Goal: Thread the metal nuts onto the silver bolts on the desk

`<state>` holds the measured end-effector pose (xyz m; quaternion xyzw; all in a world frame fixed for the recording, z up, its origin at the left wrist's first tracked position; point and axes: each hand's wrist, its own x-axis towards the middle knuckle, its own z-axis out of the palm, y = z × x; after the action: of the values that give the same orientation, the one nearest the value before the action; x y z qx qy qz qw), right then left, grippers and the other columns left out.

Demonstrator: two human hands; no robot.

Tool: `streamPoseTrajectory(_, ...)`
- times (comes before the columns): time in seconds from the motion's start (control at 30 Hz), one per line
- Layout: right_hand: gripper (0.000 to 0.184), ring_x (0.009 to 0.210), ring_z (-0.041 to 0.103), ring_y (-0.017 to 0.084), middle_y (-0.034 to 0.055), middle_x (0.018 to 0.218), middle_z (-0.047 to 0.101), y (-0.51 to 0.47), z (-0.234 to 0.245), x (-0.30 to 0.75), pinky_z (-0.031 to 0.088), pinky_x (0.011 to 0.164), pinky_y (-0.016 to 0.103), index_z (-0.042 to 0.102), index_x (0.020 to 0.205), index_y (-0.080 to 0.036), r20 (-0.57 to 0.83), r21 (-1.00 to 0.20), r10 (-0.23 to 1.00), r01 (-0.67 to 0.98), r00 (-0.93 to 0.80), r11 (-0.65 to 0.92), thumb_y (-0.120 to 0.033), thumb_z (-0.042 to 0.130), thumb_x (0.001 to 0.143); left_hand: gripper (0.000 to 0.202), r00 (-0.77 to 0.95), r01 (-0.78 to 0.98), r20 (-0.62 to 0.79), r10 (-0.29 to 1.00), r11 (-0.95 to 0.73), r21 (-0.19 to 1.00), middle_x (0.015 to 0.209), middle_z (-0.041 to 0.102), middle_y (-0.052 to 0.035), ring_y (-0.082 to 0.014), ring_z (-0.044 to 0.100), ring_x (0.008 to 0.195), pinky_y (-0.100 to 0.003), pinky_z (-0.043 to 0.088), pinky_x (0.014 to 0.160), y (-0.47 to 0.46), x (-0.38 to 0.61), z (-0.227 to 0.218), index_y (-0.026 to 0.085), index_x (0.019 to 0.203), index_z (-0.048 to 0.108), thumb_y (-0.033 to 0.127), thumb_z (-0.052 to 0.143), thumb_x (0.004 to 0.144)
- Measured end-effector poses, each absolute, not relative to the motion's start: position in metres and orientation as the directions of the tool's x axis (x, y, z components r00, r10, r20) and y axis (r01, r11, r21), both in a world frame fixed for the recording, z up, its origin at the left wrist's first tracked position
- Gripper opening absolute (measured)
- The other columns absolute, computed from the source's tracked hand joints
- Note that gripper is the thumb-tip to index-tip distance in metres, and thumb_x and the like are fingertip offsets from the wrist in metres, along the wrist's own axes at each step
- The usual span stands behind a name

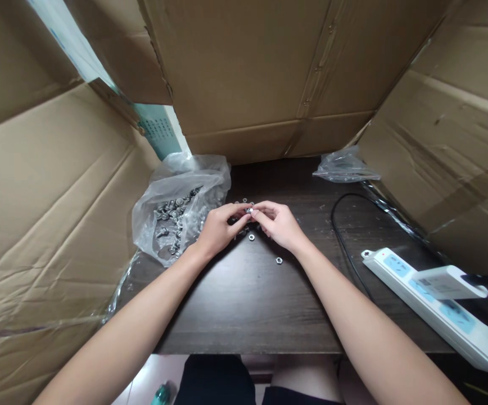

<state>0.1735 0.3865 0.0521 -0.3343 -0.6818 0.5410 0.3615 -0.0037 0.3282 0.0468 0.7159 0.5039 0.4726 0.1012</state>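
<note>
My left hand (218, 229) and right hand (281, 226) together, both pinching a small metal piece (249, 210), well back from the table's (244, 315) front edge. Loose nut (279, 260) nearer that edge; plastic bag (210, 169) toward far left corner.

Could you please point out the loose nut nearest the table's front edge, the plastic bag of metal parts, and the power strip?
Loose nut (281, 261), head view: right side of its ring.
Plastic bag (202, 167), head view: upper part of its plastic.
Power strip (423, 309), head view: white casing, near its middle.
</note>
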Motion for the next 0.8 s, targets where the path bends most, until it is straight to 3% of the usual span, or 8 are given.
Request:
streamPoseTrajectory(0.3, 0.037, 0.058, 0.052, 0.014, 0.0031, 0.073, 0.062, 0.3851, 0.0529, 0.1730, 0.040, 0.049, 0.025, 0.064, 0.083, -0.018, 0.150, -0.958, 0.825, 0.127, -0.545, 0.258, -0.054, 0.058, 0.091, 0.019, 0.038, 0.604, 0.538, 0.842, -0.449, 0.659, 0.095, 0.078, -0.0044, -0.0153, 0.073, 0.081, -0.028, 0.059, 0.080, 0.3271, -0.0023, 0.0458, 0.018, 0.110, 0.074, 0.023, 0.070, 0.091)
streamPoseTrajectory(0.53, 0.033, 0.058, 0.051, 0.014, 0.0022, 0.072, 0.061, 0.3864, 0.0507, 0.1726, 0.040, 0.050, 0.026, 0.068, 0.092, -0.018, 0.154, -0.962, 0.833, 0.113, -0.531, 0.249, -0.050, 0.061, 0.088, 0.021, 0.063, 0.646, 0.568, 0.820, -0.468, 0.604, 0.095, 0.077, -0.0067, -0.0169, 0.073, 0.082, -0.030, 0.059, 0.080, 0.3282, -0.0042, 0.0438, 0.017, 0.113, 0.073, 0.021, 0.067, 0.093)
streamPoseTrajectory(0.8, 0.033, 0.056, 0.049, 0.014, 0.0011, 0.068, 0.058, 0.3872, 0.0506, 0.1733, 0.039, 0.052, 0.026, 0.065, 0.083, -0.018, 0.141, -0.952, 0.828, 0.154, -0.543, 0.264, -0.049, 0.056, 0.091, 0.022, 0.089, 0.658, 0.582, 0.808, -0.486, 0.575, 0.095, 0.077, -0.0061, -0.0162, 0.073, 0.083, -0.030, 0.058, 0.083, 0.3282, -0.0039, 0.0428, 0.016, 0.114, 0.072, 0.019, 0.067, 0.093)
